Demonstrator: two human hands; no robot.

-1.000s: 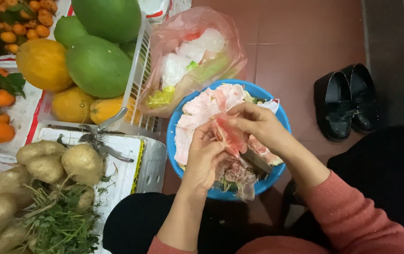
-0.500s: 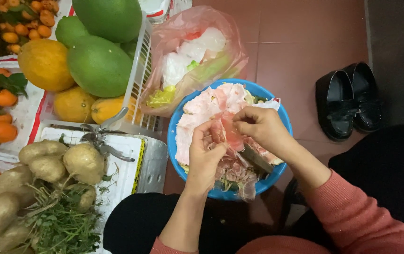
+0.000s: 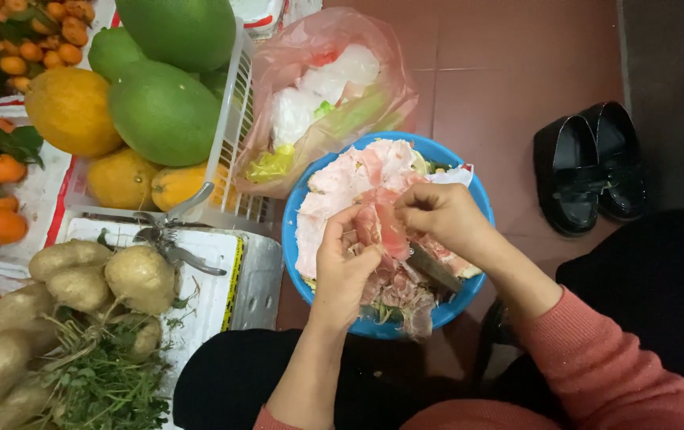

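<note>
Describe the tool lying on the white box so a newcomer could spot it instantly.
Start at the white wire basket of big green and yellow fruit at upper left. Just below its lower edge sits a white foam box, with pale tubers piled on its left part. The shears lie along the box's top edge: the only metal thing there, grey, with curved handles.

The left hand (image 3: 346, 267) reaches up from below on a bare forearm, fingers curled and pinching together. The right hand (image 3: 437, 215) comes in from the right on a pink-sleeved arm, wrist bent, fingers curled close beside the left's fingertips
</note>
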